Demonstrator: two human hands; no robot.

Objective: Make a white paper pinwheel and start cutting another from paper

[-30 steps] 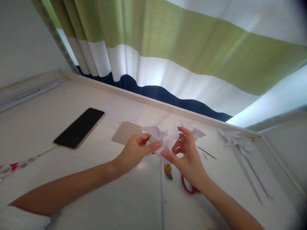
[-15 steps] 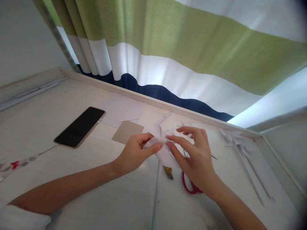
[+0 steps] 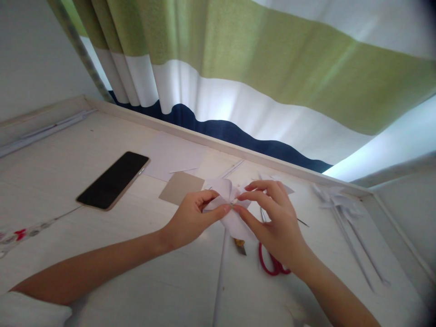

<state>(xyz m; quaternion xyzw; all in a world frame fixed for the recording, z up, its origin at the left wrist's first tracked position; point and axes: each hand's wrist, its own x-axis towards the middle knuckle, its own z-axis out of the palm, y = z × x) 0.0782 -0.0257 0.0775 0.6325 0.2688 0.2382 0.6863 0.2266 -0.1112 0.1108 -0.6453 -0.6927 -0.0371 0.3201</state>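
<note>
A white paper pinwheel [image 3: 236, 225] is held up over the table between my two hands. My left hand [image 3: 194, 220] pinches its left blade and centre, thumb on top. My right hand [image 3: 279, 222] is closed at the centre, thumb and index finger pressed on the folded tips around a small pale piece. A white paper stick [image 3: 220, 281] runs from beneath the pinwheel towards me; whether it is joined on is hidden. Under my right hand lie red-handled scissors [image 3: 269, 261], partly covered. A cutter blade [image 3: 240, 247] with a yellow part shows below the pinwheel.
A black phone [image 3: 114, 179] with a beaded strap [image 3: 34, 231] lies left. Near it are white paper [image 3: 170, 152] and a brown card [image 3: 180, 186]. Finished-looking pinwheels [image 3: 335, 200] on sticks lie right. A raised rim [image 3: 218, 143] borders the table before a striped curtain [image 3: 265, 59].
My right hand has shifted slightly left and its fingers have drawn closer over the pinwheel's centre. My left hand stays almost still.
</note>
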